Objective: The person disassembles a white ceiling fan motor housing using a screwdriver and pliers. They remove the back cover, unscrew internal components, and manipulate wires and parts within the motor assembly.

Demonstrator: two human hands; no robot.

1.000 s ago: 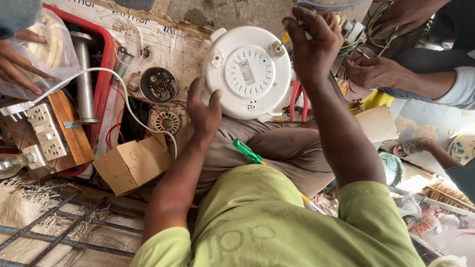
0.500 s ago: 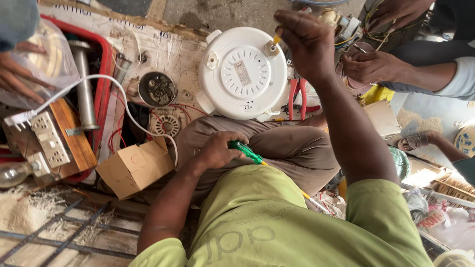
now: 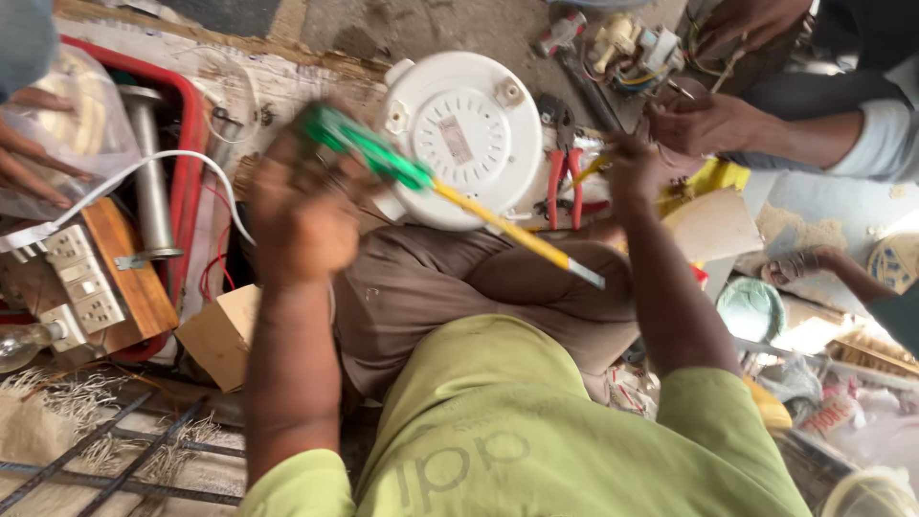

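My left hand (image 3: 299,213), blurred by motion, is raised over my lap and closed on a screwdriver (image 3: 459,199) with a green handle and a long yellow shaft that slants down to the right. A white round appliance base (image 3: 469,129) lies upside down just beyond my knees. My right hand (image 3: 634,165) is to the right of it, fingers pinched on a small yellow tool (image 3: 591,169), right beside red-handled pliers (image 3: 565,177). I wear a green shirt and brown trousers.
Another person's hands (image 3: 708,120) work on wires and small parts at the top right. A third hand (image 3: 29,144) holds a plastic bag at the left. A red crate (image 3: 194,144), a socket board (image 3: 86,278) and a cardboard box (image 3: 225,335) sit on the left.
My left hand took the green screwdriver off my lap and lifted it up to the left. My right hand came down off the appliance's top to its right side.
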